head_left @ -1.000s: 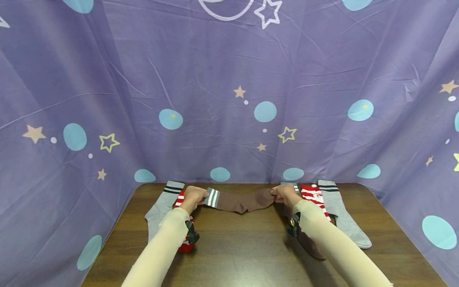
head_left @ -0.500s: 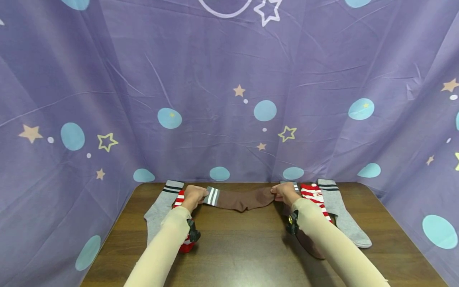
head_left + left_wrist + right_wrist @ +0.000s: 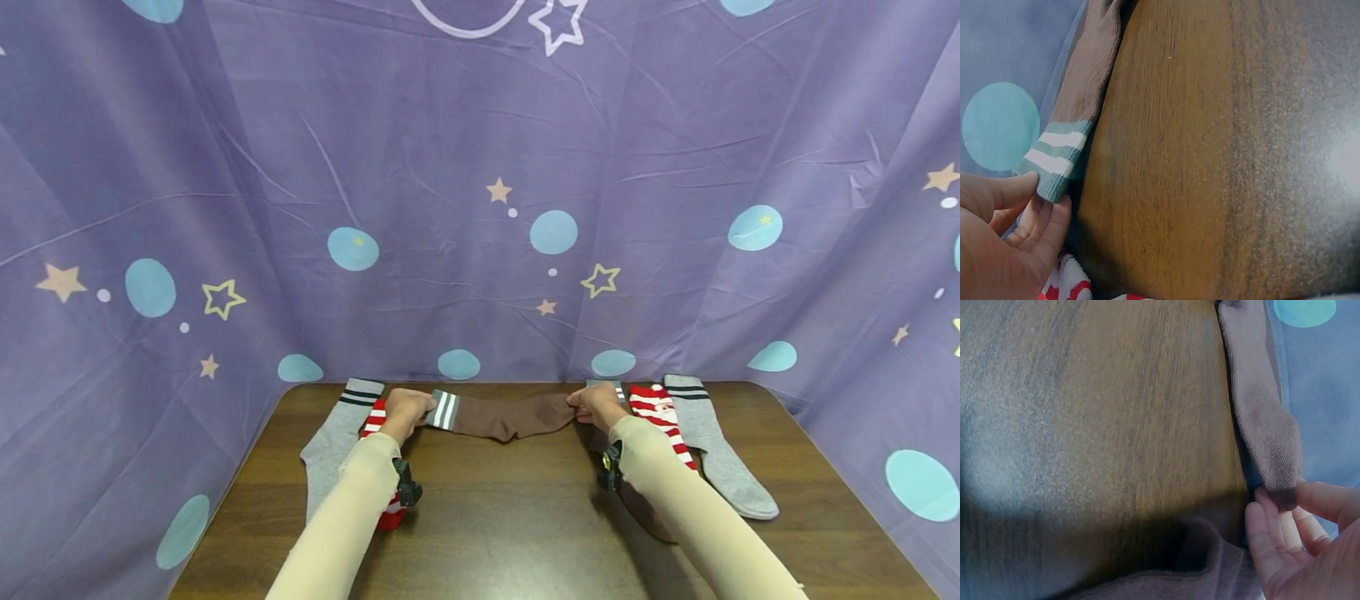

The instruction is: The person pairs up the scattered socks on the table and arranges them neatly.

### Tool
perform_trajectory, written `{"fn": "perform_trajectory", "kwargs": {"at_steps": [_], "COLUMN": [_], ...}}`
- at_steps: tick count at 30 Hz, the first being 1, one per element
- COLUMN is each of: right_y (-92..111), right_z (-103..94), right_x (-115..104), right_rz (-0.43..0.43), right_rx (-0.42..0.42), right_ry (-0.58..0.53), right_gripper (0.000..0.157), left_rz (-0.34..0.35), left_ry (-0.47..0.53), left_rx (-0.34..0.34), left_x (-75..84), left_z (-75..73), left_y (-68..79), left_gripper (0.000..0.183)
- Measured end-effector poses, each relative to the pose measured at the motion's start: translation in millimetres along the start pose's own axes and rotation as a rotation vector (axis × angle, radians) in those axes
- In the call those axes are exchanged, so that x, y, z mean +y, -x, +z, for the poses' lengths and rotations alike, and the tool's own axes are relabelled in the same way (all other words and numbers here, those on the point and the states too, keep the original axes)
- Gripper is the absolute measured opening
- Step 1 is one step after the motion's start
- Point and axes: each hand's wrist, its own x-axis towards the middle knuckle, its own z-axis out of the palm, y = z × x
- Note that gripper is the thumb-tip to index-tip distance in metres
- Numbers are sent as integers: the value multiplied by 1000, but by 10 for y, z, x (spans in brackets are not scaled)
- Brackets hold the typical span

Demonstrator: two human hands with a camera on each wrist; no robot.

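A brown sock point(image 3: 510, 417) with a grey-green cuff and white stripes is stretched sideways between my two hands near the table's back edge. My left hand point(image 3: 407, 410) pinches the striped cuff point(image 3: 1054, 159) between thumb and fingers. At the toe end point(image 3: 1282, 484), my right hand point(image 3: 597, 404) pinches the cloth the same way. Under my right forearm lies a second brown sock point(image 3: 645, 510), partly hidden. A red-and-white striped sock point(image 3: 372, 419) lies beneath my left wrist, mostly covered by the arm.
A grey sock point(image 3: 333, 442) with black bands lies at the table's left. To the right are a red-and-white sock point(image 3: 663, 417) and another grey sock point(image 3: 723, 467). The wooden table point(image 3: 510, 517) meets a purple curtain point(image 3: 450, 208) behind.
Almost nothing differs. Both hands keep hold of the brown sock in the same place; the view shifts very slightly.
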Motion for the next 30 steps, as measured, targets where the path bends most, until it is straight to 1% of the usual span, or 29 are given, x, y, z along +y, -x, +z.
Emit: {"fn": "perform_trajectory", "kwargs": {"at_steps": [6, 10, 14, 18, 24, 27, 30], "right_y": [-40, -76, -92, -92, -84, -84, -88], "right_z": [20, 30, 35, 40, 57, 63, 63], "right_x": [17, 33, 49, 63, 72, 75, 81], "right_rz": [-13, -20, -32, -49, -93, -113, -129], "right_rx": [27, 46, 52, 52, 51, 60, 66], "right_ry": [28, 53, 68, 95, 170, 216, 254], "right_gripper": [9, 4, 5, 1, 9, 13, 12], "left_rz": [1, 5, -4, -8, -14, -6, 7], "left_ry": [-2, -1, 3, 9, -4, -27, -52], "left_rx": [-2, 2, 8, 8, 13, 16, 26], "left_x": [-10, -12, -7, -18, -41, -43, -43], "left_z": [-1, 5, 18, 20, 6, 6, 5], "left_y": [-10, -11, -12, -21, -41, -37, -35], "left_gripper": [20, 19, 18, 16, 13, 13, 12]}}
